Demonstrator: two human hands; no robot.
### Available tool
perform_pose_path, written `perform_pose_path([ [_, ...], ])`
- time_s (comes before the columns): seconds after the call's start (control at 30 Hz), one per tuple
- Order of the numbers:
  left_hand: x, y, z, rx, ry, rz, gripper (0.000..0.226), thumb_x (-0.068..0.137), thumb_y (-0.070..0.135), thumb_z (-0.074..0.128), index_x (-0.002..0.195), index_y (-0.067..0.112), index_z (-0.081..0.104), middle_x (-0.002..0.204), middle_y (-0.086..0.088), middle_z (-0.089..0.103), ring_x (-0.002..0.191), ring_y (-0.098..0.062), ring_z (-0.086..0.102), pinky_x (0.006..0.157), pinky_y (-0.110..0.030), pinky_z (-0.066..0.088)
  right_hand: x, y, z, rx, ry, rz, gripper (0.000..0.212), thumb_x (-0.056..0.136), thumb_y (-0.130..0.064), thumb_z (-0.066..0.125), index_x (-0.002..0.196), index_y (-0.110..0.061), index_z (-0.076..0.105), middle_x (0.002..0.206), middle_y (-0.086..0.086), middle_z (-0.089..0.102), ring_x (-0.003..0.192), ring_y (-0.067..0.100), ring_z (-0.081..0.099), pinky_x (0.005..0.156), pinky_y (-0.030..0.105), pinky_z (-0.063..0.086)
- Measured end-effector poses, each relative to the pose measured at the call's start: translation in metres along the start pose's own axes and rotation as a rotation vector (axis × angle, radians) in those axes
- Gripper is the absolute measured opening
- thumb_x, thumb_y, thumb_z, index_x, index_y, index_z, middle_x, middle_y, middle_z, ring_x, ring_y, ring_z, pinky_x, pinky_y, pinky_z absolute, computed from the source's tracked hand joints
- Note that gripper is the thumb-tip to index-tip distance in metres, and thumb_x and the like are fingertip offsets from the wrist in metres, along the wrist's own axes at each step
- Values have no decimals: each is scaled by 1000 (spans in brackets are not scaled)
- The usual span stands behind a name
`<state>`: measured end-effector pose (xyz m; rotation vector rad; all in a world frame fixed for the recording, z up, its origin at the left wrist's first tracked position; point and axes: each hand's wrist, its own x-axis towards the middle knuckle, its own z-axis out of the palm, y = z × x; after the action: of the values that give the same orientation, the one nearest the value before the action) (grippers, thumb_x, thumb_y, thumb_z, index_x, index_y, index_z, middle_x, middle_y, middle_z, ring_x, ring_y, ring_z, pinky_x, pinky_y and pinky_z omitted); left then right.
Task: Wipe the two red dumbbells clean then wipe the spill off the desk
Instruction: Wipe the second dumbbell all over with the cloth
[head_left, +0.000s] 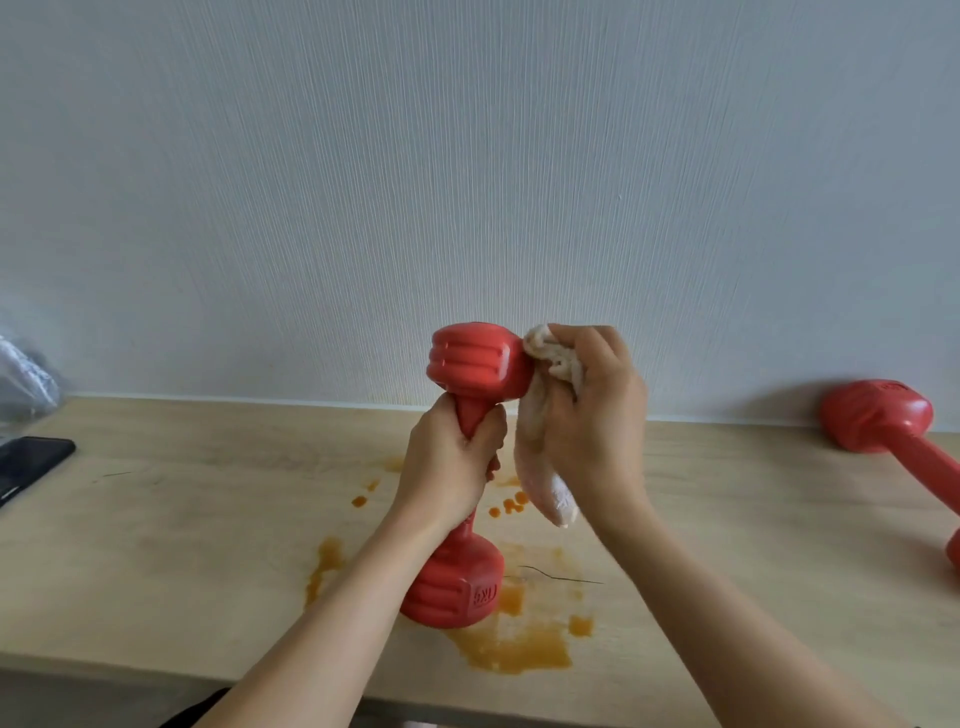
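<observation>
Left hand: wrapped round the handle of the held dumbbell, fingers curled tight.
Right hand: clutching a bunched white cloth, pressed against the right side of the upper head.
Held dumbbell: upright between both hands, slightly tilted, lower head close over the desk; contact with it unclear.
Second dumbbell: lying on the desk far right, well apart from the hands.
Spill: orange puddle and drops beneath and around the lower head.
Phone: dark, at the left edge.
</observation>
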<state>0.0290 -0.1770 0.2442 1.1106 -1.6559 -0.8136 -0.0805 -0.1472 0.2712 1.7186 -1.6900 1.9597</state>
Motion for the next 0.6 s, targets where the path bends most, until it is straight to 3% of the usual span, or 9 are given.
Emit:
perform_pose_path([
  [0.07,2,2,-1,4,27,-11,20,88,14,52,69,9,51,51,1,55,37,-3,49,42,-12,36,-12,-7,5,-43,-34,-165,33,73,9,56,101,-6,66,99,5,58,86,16,58,74,15,42],
  [0.13,2,1,-2,14,37,-10,21,87,14,52,67,8,52,48,1,55,37,-5,50,41,-12,35,-15,-9,8,-47,-49,-219,33,73,10,58,101,-6,65,98,4,57,86,15,56,74,15,42],
  [0.2,1,-1,-1,25,23,-18,22,87,15,53,66,11,52,46,2,56,39,-8,52,42,-16,38,-9,-8,5,22,-36,-125,27,78,6,54,100,-7,65,98,0,55,82,5,54,73,5,37],
  [0.3,2,-1,0,9,-9,-23,21,86,16,54,66,14,52,46,2,56,40,-10,52,44,-18,39,0,-4,-1,72,-68,34,25,85,2,53,104,-9,65,103,1,57,85,-4,53,75,2,37],
  [0.4,0,0,-1,-26,-53,21,21,83,22,55,65,13,52,46,2,54,42,-11,51,45,-21,39,7,4,-4,114,-83,182,20,88,-2,56,103,-11,66,100,1,64,88,6,60,81,18,47],
  [0.47,-2,0,-2,-73,-84,43,20,81,26,57,65,15,51,48,2,53,46,-13,51,48,-29,41,12,8,-9,191,-89,247,16,89,-3,56,93,-14,67,85,-2,68,80,6,63,76,26,51],
  [0.6,-5,5,-7,-358,-249,-41,18,88,8,59,71,8,53,53,2,54,51,-13,53,54,-29,47,11,10,-19,316,-164,331,14,89,0,56,87,-8,68,79,9,69,75,18,67,71,35,54],
])
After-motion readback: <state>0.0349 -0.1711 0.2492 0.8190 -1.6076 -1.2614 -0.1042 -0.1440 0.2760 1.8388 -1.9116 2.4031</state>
